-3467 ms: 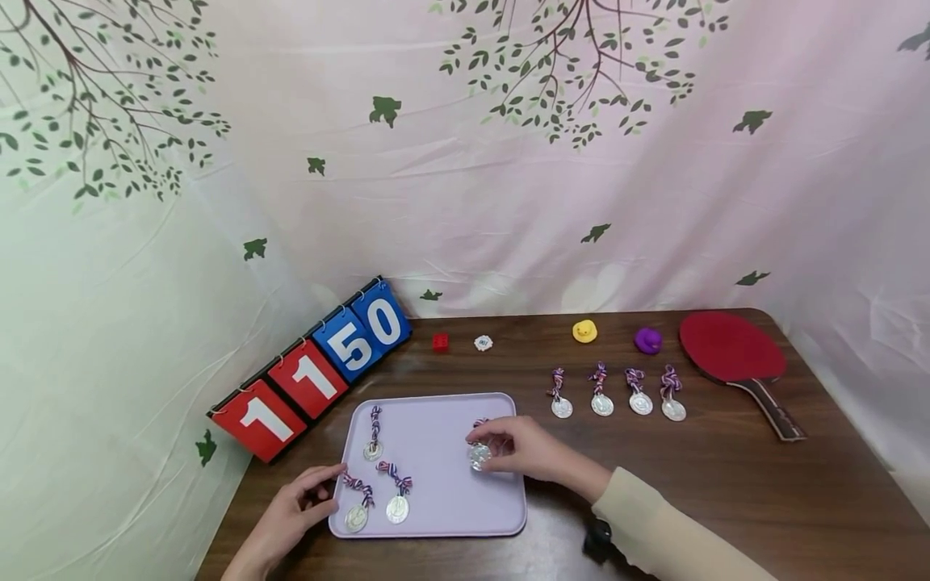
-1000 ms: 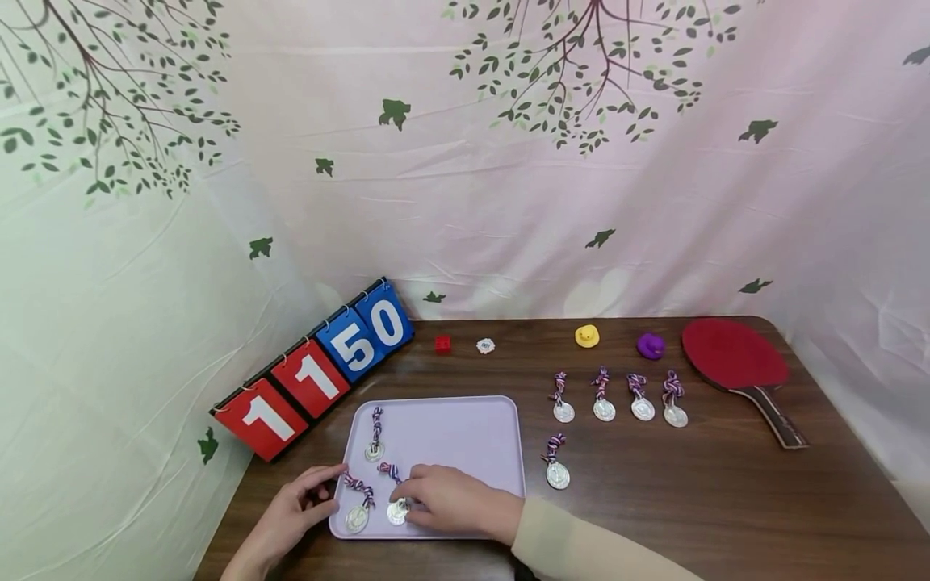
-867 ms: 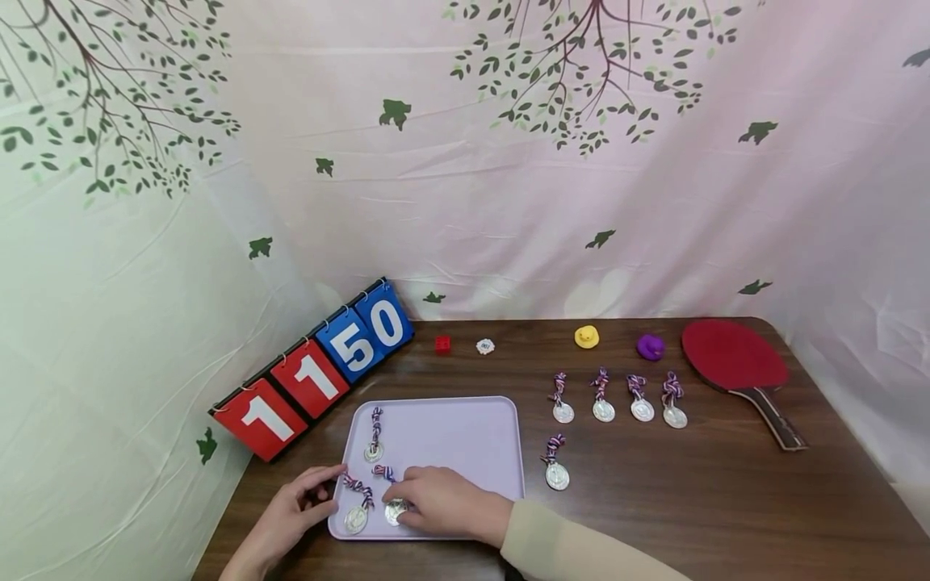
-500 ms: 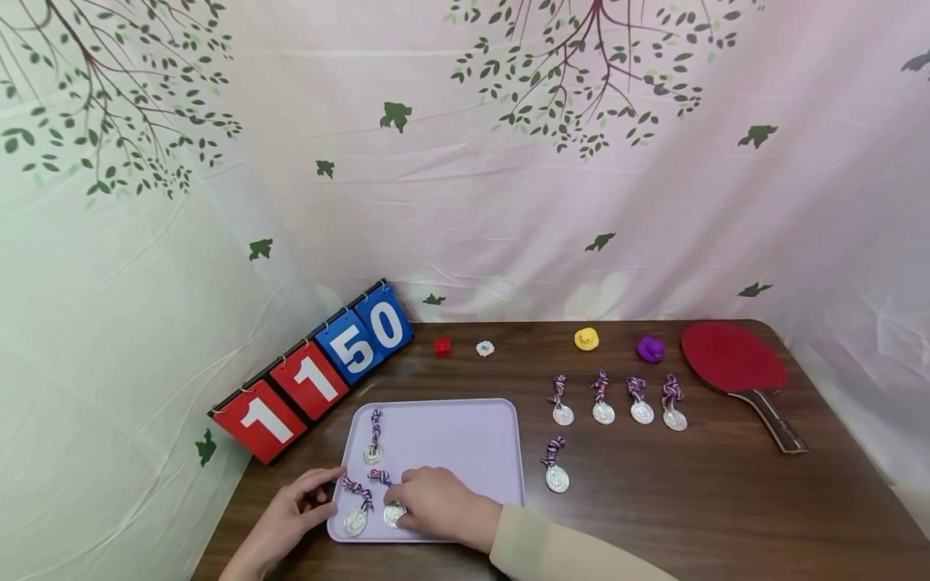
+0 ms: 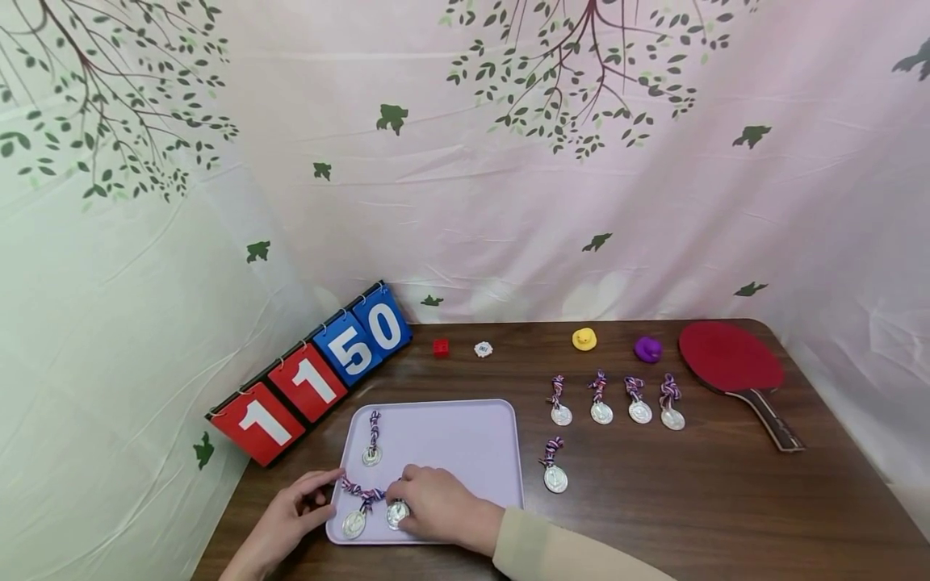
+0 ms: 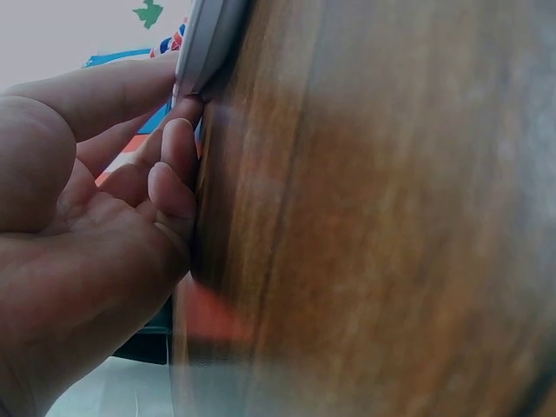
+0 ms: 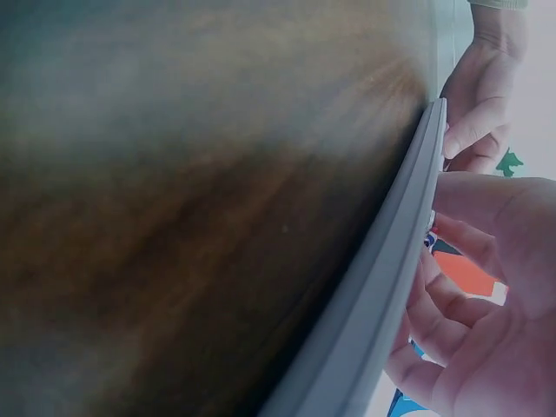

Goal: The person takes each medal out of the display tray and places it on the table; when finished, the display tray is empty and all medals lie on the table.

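Note:
A lilac tray (image 5: 450, 436) bears three silver medals with knotted striped ribbons. My right hand (image 5: 439, 508) pinches the lower middle medal (image 5: 397, 514) by its disc with thumb and fingers. Its ribbon meets that of the lower left medal (image 5: 353, 524). The third medal (image 5: 371, 456) lies near the tray's upper left corner. My left hand (image 5: 291, 516) rests at the tray's left edge, its fingers loosely bent. In the left wrist view its index fingertip touches the tray rim (image 6: 204, 43). The right wrist view shows the right hand (image 7: 495, 304) over the tray's edge; the medal is mostly hidden there.
Right of the tray lies a medal (image 5: 555, 478), with a row of several medals (image 5: 601, 412) behind it. A flip scoreboard (image 5: 312, 375) stands left. Along the back are a red block (image 5: 441, 348), white chip (image 5: 483, 349), yellow duck (image 5: 584, 339), purple duck (image 5: 648, 349) and red paddle (image 5: 730, 355).
The medal my right hand held at the tray's right side now lies on the table. That hand has moved left to the lower middle medal, whose ribbon has swung left. My left hand stays put.

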The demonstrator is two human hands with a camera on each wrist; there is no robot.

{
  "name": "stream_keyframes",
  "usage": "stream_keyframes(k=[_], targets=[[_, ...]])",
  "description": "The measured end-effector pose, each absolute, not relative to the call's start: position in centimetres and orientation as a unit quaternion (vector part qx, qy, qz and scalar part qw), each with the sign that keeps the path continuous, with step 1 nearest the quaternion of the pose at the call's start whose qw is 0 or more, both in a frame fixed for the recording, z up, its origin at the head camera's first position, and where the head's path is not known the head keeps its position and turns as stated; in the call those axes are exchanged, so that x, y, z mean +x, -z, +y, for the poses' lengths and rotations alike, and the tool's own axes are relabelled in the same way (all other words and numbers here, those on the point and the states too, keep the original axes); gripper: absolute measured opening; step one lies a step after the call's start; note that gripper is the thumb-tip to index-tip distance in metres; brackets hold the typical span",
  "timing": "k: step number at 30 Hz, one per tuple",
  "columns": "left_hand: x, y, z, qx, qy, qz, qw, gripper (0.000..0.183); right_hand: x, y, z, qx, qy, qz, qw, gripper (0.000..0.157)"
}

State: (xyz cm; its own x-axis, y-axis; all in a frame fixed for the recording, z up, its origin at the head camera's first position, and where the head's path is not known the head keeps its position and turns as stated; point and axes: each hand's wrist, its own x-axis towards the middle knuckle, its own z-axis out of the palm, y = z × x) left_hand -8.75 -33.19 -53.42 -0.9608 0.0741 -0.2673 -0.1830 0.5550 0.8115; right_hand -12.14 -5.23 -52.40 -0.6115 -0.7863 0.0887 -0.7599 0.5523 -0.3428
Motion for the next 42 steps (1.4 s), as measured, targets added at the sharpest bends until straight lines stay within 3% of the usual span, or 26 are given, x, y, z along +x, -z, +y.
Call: stream_keyframes(k=[11,23,32,39,42], targets=[[-8.8,53.5,-33.1,-0.039,-0.471,0.87,0.141,0.047,-12.3,52.4,-4.3,-0.42,0.252,0.871,0.034,0.028],[-8.6,53.5,-33.2,-0.026,-0.483,0.865,0.133,0.048,-13.1,52.0,-1.9,-0.42,0.333,0.839,0.094,0.034],[-8.7,53.8,-33.2,-0.047,-0.478,0.866,0.139,0.048,-13.5,52.2,2.9,-0.46,0.359,0.81,0.053,0.036],[-8.8,53.7,-33.1,-0.048,-0.473,0.868,0.14,0.047,-13.3,52.1,8.2,-0.415,0.411,0.809,0.067,0.038],[-8.8,53.6,-33.2,-0.047,-0.476,0.867,0.139,0.047,-13.0,51.9,10.5,-0.402,0.412,0.817,0.047,0.038]])
